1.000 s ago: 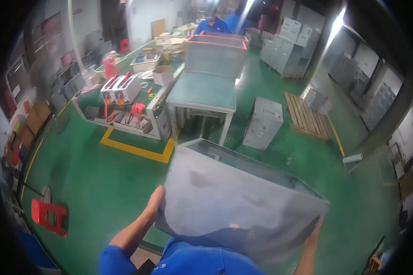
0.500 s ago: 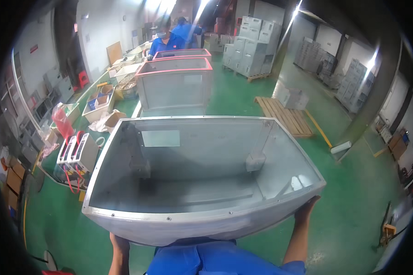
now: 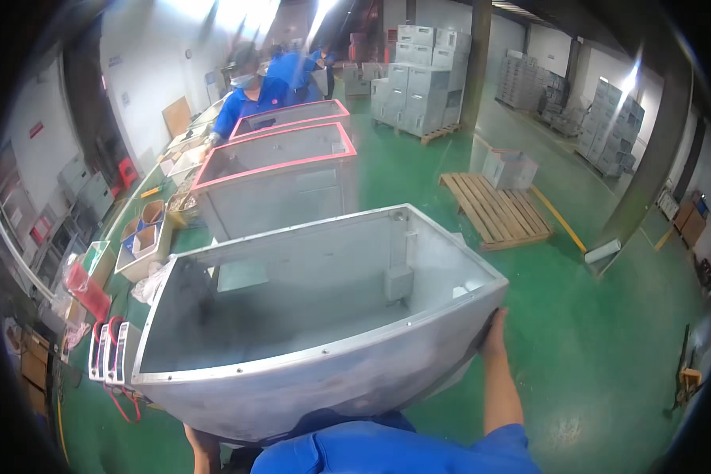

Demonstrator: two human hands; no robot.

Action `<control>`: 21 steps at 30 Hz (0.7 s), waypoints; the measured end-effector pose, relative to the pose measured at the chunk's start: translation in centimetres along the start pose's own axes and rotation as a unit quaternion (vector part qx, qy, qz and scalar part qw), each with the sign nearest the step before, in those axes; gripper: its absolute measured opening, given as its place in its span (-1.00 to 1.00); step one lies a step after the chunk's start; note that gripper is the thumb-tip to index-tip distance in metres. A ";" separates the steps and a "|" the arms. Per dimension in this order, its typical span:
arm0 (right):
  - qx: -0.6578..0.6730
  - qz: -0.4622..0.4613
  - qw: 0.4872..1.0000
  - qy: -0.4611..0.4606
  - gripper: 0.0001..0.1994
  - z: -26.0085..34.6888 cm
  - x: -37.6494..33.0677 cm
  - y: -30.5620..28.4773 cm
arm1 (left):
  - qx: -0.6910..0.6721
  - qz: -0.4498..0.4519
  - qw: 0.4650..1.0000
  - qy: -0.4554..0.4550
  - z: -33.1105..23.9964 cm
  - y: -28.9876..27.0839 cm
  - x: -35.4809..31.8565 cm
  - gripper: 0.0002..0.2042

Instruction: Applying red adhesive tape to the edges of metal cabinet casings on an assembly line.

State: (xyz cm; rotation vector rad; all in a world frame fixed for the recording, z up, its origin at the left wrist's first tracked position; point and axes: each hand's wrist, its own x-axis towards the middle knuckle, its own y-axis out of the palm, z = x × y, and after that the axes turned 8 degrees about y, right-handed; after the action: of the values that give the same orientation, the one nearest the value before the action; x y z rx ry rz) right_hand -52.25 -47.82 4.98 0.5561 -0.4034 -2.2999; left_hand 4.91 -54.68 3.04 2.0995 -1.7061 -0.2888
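Big grey metal box (image 3: 347, 379) right in front of person's blue shirt (image 3: 387, 454), open side up, set at a slant; right hand (image 3: 494, 336) grasping it at its right side, fingers mostly behind the wall; left hand (image 3: 203, 444) against the underside at lower left, mostly hidden, can't tell its grip; near rim has a row of small holes or fasteners, inside shows a small bracket (image 3: 399, 283) and a rectangular opening (image 3: 242, 274); two pink-rimmed boxes (image 3: 280, 197) just beyond, one behind the other, contact with the held box can't be told; left, worktop (image 3: 120, 306) with bins (image 3: 144, 265) and white devices (image 3: 117, 351) with red handles; co-workers (image 3: 253, 99) in blue past the pink rims; right, wooden pallet (image 3: 490, 213) carrying a small grey box (image 3: 509, 168), farther back stacked grey boxes (image 3: 423, 91), green floor (image 3: 577, 355)
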 end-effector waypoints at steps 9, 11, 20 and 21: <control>-0.073 0.016 0.997 0.011 -0.22 -0.4 5.0 6.6 | 0.023 -0.055 0.998 -0.014 3.2 1.0 7.9 -0.56; -0.038 -0.018 0.999 0.007 -0.25 -0.4 5.5 8.6 | 0.040 -0.057 0.997 -0.014 4.1 0.6 10.0 -0.58; -0.048 -0.070 0.995 -0.054 -0.49 -8.6 14.7 8.2 | 0.113 -0.129 0.984 -0.044 13.5 -3.1 17.2 -0.69; -0.049 -0.065 0.994 -0.076 -0.50 -10.0 15.8 6.9 | 0.091 -0.144 0.984 -0.060 14.1 -2.7 17.7 -0.68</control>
State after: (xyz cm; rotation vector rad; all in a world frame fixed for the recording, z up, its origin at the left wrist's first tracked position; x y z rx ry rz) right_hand -53.46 -65.08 -4.92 0.3679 -0.3325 -2.4816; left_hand 5.42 -74.08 -8.98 2.5148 -1.5398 -0.3635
